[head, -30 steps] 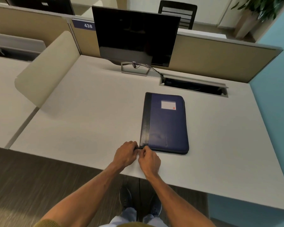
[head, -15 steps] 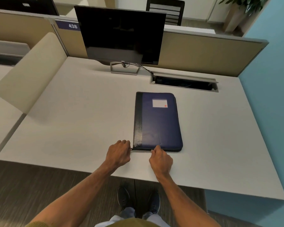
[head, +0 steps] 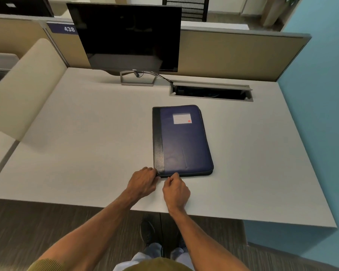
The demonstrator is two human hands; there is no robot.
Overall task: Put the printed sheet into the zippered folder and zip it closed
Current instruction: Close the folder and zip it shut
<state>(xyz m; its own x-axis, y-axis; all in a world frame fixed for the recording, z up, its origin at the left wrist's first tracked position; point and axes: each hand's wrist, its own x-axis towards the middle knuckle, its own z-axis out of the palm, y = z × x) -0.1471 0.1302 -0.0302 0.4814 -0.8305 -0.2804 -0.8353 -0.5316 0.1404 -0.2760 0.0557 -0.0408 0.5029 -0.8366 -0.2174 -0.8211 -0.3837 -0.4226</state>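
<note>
The blue zippered folder (head: 184, 141), with a black spine strip and a white label, lies flat and shut on the white desk (head: 86, 145). My left hand (head: 143, 182) is curled against its near left corner and grips it. Just to the right, my right hand (head: 176, 189) pinches thumb and forefinger at the zipper along the folder's near edge. The fingers hide the zipper pull. No printed sheet is in view.
A dark monitor (head: 125, 36) on a stand is at the back of the desk. An open cable slot (head: 210, 92) lies behind the folder. A beige divider (head: 24, 90) is on the left and a blue wall (head: 321, 94) on the right.
One second ago both hands met at the folder's near left corner. The right hand then went right along the near edge and now sits a little back toward the corner. The left hand stayed.
</note>
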